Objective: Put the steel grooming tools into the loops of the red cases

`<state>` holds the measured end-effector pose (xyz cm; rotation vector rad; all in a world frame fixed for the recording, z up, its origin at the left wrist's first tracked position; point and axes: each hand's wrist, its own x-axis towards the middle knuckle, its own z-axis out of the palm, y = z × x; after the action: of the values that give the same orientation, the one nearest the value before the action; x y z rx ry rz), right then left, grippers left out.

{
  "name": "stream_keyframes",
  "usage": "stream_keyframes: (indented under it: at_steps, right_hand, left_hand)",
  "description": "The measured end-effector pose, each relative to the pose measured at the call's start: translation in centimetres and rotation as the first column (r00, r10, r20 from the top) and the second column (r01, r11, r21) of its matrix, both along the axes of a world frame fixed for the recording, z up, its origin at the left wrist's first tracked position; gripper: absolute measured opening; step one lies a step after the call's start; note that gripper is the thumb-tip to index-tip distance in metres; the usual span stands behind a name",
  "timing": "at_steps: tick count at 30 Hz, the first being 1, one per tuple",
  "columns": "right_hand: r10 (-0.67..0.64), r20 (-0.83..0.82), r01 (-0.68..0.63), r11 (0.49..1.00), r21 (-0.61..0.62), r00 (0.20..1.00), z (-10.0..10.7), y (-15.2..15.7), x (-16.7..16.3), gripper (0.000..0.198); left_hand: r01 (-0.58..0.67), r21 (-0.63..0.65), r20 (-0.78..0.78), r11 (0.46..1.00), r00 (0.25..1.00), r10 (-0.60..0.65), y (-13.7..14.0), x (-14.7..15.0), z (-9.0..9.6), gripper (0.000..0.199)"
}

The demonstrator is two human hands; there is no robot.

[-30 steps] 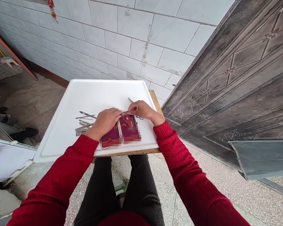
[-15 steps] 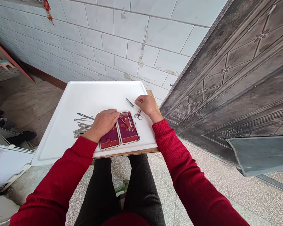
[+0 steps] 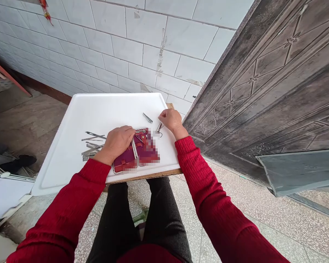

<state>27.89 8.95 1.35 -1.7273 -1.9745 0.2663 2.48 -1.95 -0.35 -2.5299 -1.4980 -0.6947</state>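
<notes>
An open red and purple manicure case (image 3: 123,165) lies on the white tabletop (image 3: 109,109). My left hand (image 3: 118,143) covers the upper left part of the case, fingers closed at its edge near the hinge. Small metal tools sit in the right half, which is partly blurred. To the right, my right hand (image 3: 171,119) hovers with thumb and fingers pinched; what lies between them is too small to tell. Just below it are small scissors (image 3: 159,128), with the blade ends close to the hand. A nail clipper (image 3: 147,117) lies left of my right fingertips.
Several metal manicure tools (image 3: 91,145) lie in a loose group left of my left hand. Behind the tabletop stands a white tiled wall (image 3: 137,47). A dark patterned metal door (image 3: 252,98) is close on the right.
The view has shifted slightly. My right hand has moved a little to the right, and more of the scissors' blades shows. My left hand stays on the case.
</notes>
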Motion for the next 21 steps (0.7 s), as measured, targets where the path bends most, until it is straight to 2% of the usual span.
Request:
stream_keyframes:
  at_steps: [8,13,16,18,21]
  right_hand:
    - [-0.060,-0.023,0.061,0.998,0.033,0.998,0.8,-2.2,-0.6,0.011]
    - [-0.009,-0.150,-0.007,0.994,-0.107,0.989,0.8,-4.4,0.6,0.016]
    - [-0.003,-0.165,-0.031,0.979,-0.203,0.986,0.7,-5.2,0.8,0.012]
    - [0.003,-0.138,-0.034,0.975,-0.219,0.990,0.7,-5.6,0.5,0.012]
    - [0.021,-0.104,-0.039,0.983,-0.178,0.994,0.7,-6.0,0.0,0.012]
  left_hand:
    - [-0.015,0.046,-0.050,0.999,0.999,0.017,0.1,0.0,-0.1,0.035]
    - [-0.002,0.047,-0.047,0.999,0.999,0.004,0.2,0.0,-0.2,0.035]
    - [0.000,0.042,-0.052,0.999,0.999,0.003,0.2,0.0,-0.1,0.035]
    - [-0.001,0.038,-0.059,0.999,0.998,0.004,0.1,0.0,0.0,0.035]
    - [-0.001,0.026,-0.045,1.000,0.999,0.002,0.1,0.0,0.0,0.033]
